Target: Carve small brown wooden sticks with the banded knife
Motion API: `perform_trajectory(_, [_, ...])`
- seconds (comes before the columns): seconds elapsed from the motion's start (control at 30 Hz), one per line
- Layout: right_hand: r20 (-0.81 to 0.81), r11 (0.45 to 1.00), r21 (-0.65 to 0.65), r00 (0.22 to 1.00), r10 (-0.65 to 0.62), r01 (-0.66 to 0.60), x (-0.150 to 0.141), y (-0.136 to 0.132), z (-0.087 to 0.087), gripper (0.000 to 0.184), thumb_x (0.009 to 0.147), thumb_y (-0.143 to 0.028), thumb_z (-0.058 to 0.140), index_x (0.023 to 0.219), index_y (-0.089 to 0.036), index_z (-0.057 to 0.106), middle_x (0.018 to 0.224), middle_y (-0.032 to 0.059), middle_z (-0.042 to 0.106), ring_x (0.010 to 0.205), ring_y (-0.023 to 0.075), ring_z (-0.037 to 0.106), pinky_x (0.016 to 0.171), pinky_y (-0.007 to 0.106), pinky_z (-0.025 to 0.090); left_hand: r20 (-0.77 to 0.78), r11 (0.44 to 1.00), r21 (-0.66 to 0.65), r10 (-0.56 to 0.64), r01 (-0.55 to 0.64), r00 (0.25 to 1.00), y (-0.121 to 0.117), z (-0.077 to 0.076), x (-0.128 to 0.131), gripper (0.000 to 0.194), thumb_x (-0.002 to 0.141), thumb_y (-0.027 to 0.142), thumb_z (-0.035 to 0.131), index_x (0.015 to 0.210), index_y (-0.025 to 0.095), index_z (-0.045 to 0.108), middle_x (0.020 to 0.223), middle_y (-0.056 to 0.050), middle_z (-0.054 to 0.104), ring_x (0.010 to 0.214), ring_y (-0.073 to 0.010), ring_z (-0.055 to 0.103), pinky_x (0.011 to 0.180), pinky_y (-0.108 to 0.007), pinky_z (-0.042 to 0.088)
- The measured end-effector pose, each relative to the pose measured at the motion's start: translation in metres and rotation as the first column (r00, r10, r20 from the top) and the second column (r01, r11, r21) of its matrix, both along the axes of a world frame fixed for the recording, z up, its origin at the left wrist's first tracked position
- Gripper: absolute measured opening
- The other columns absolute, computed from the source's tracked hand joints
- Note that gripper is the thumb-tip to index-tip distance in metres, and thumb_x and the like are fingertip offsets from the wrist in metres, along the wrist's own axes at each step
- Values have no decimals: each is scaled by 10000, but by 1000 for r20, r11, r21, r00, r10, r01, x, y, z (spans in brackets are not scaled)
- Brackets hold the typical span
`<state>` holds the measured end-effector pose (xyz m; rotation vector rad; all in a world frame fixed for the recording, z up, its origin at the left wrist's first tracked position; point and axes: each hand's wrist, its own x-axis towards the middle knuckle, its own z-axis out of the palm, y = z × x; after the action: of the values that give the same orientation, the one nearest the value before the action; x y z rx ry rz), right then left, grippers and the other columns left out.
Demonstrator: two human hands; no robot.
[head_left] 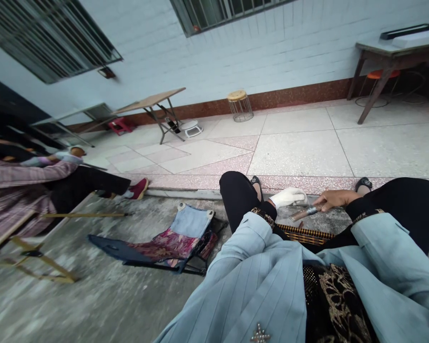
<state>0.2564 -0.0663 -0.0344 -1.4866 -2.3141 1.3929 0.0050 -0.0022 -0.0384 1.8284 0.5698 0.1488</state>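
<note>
Blue jacket (257, 281) nearest, R hand (336, 199) grips brn/silvery stick (305, 213), L hand (288, 196) grip unclear.

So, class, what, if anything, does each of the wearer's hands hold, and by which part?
The right hand grips a wooden stick by one end, its silvery middle and other end exposed. Whether the gloved left hand holds anything is unclear.

The grey concrete floor (103, 305) carries a blue-and-maroon fabric folding chair (168, 243) at seven o'clock; the pale speckled tile floor (300, 143) carries a round wooden-topped wire stool (237, 95) at one o'clock.
</note>
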Motion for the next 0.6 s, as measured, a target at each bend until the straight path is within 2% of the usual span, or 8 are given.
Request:
perform_trajectory(0.07, [-136, 998, -66, 991, 11, -20, 1, 1, 7, 657, 670, -496, 756, 1256, -199, 766, 911, 22, 750, 791, 200, 633, 767, 307, 486, 6, 997, -10, 74, -74, 997, 4, -3, 1, 254, 929, 333, 574, 918, 114, 702, 721, 13, 587, 635, -85, 485, 623, -210, 397])
perform_trajectory(0.13, [-295, 997, -74, 954, -57, 37, 3, 3, 11, 732, 719, -531, 744, 1352, -166, 702, 912, 41, 729, 784, 190, 615, 788, 330, 490, 14, 989, -14, 148, -148, 989, 6, -7, 2, 239, 930, 321, 573, 941, 112, 686, 756, 6, 594, 660, -86, 505, 648, -212, 427])
perform_trajectory(0.2, [-381, 975, -25, 900, -212, 219, 2, 5, 11, 780, 724, -541, 748, 1385, -135, 669, 919, 59, 716, 794, 191, 619, 802, 342, 507, 22, 983, -27, 181, -180, 983, 6, -9, 2, 290, 957, 365, 524, 979, 116, 671, 739, 15, 556, 638, -84, 498, 641, -219, 448])
perform_trajectory(0.23, [-391, 944, 9, 870, -300, 330, 2, 6, 10, 796, 735, -542, 735, 1405, -120, 649, 937, 73, 716, 807, 196, 628, 805, 343, 517, 25, 984, -37, 174, -173, 984, 5, -9, 2, 323, 971, 394, 492, 997, 123, 666, 719, 26, 525, 618, -80, 486, 628, -218, 450])
perform_trajectory(0.33, [-341, 814, 107, 790, -510, 571, -1, 11, 0, 785, 826, -521, 620, 1485, -100, 558, 995, 108, 723, 821, 202, 658, 787, 331, 543, 24, 994, -53, 94, -93, 995, 2, -10, 2, 354, 972, 438, 470, 1003, 142, 661, 680, 47, 469, 587, -72, 464, 589, -197, 428])
perform_trajectory(0.43, [-206, 747, 212, 776, -596, 630, 1, 16, -11, 683, 863, -448, 580, 1472, -138, 577, 1045, 122, 731, 870, 233, 677, 800, 344, 536, 0, 999, -40, 8, -8, 1000, -1, -10, 2, 338, 964, 429, 482, 997, 146, 665, 658, 47, 473, 572, -74, 458, 570, -195, 399])
perform_trajectory(0.5, [-82, 731, 293, 778, -623, 616, 4, 18, -17, 591, 826, -392, 634, 1382, -193, 664, 1091, 122, 739, 984, 286, 673, 861, 376, 510, -19, 999, -16, -33, 33, 999, -2, -10, 2, 323, 957, 413, 498, 985, 144, 675, 654, 42, 493, 569, -77, 462, 574, -203, 384])
perform_trajectory(0.6, [83, 775, 352, 808, -584, 524, 7, 17, -21, 489, 772, -322, 688, 1252, -251, 746, 1139, 125, 745, 1116, 343, 640, 936, 419, 459, -40, 997, 44, -63, 65, 997, -1, -8, 2, 316, 949, 396, 518, 948, 137, 699, 650, 29, 525, 579, -85, 464, 588, -217, 358])
